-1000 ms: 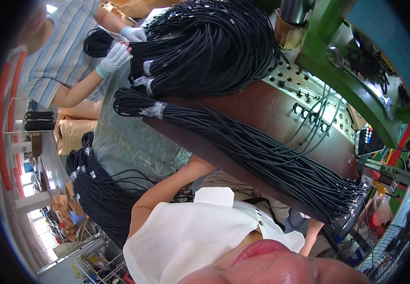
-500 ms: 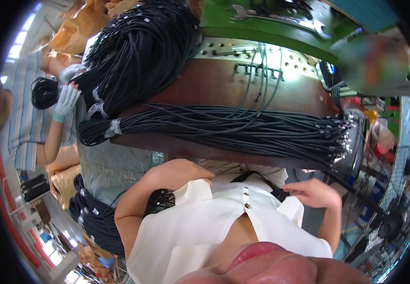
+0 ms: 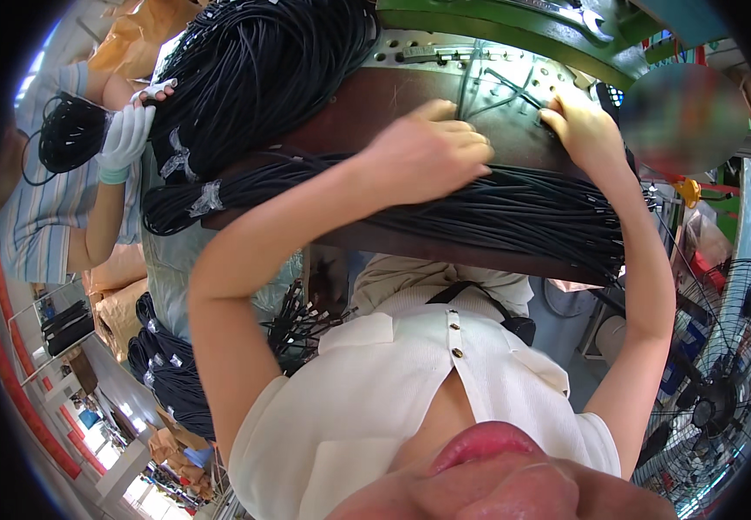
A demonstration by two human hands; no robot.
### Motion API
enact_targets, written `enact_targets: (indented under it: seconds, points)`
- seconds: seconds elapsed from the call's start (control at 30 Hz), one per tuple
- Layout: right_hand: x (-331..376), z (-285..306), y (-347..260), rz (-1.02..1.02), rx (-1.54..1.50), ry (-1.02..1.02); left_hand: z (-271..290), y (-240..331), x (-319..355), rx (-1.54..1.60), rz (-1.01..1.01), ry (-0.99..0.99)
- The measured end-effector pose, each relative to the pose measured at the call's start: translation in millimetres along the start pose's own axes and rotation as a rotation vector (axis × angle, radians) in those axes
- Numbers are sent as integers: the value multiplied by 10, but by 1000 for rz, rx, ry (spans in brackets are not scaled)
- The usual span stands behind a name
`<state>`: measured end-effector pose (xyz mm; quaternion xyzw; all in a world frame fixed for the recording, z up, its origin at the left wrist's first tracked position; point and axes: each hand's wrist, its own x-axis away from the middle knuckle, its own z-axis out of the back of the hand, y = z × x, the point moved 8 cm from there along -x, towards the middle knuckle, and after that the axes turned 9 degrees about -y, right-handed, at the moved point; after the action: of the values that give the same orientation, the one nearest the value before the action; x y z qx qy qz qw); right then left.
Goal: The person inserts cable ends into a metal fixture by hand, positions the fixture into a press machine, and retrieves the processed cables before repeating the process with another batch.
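Change: both hands have come up onto the bench since half a second ago; then the left forearm lay low by the torso and the right hand was at the chest.
Left hand (image 3: pixel 432 156): fingers curled together, knuckles up, resting on the upper edge of the long cable bundle (image 3: pixel 514 212); whether it pinches a single cable I cannot tell.
Right hand (image 3: pixel 585 130): fingers bent and pressed down at the far right part of the bench, fingertips at the perforated metal plate (image 3: pixel 479 74); what it grips, if anything, is hidden.
Meaning: judged from this, handling of the bundle is just starting; nothing is lifted off yet.
Cable bundle: many thin black cables laid side by side, running across the near edge of the brown bench (image 3: pixel 367 108) from left to right; a pale tape band (image 3: pixel 208 198) ties the left end; right ends fan out past the bench's right edge.
Second bundle: thicker black coil heap (image 3: pixel 263 69) at the bench's far left corner, also taped.
Co-worker: a white-gloved hand (image 3: pixel 124 139) touches that heap from the left.
Other: green machine frame (image 3: pixel 514 22) behind the bench.
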<state>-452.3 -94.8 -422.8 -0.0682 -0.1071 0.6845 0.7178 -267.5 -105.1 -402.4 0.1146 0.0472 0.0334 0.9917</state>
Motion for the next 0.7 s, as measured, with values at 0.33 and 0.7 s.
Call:
enact_targets:
  seconds: [0.33,0.7]
  points:
    - [2236,1193,966,-764,74,238,542,-889,437,-250,302,23]
    - [-41,178,-468,383,278,238,102,-132,492,66,256,122]
